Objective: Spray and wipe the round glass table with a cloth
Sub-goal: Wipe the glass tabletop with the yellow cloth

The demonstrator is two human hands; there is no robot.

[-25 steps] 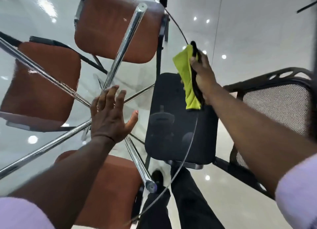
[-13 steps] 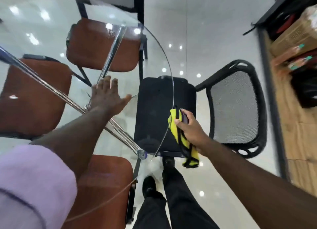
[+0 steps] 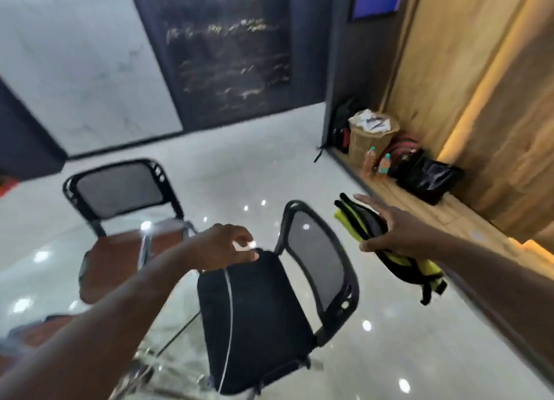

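- Two changes in the head view: left hand (image 3: 223, 248) has lifted off the glass table (image 3: 230, 305), fingers loosely curled on nothing; right hand (image 3: 389, 235) has swung out rightward, beyond the rim.
- Its thumb and straight fingers pinch the folded cloth (image 3: 358, 224) (yellow-green, black-edged), tail hanging.
- Glossy floor (image 3: 269, 172), black chair (image 3: 260, 318), brown chair (image 3: 117, 252), bags (image 3: 428, 178) along a wooden wall (image 3: 479, 100).

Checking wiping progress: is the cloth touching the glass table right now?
No, the right hand holds the cloth in the air, clear of the glass table.
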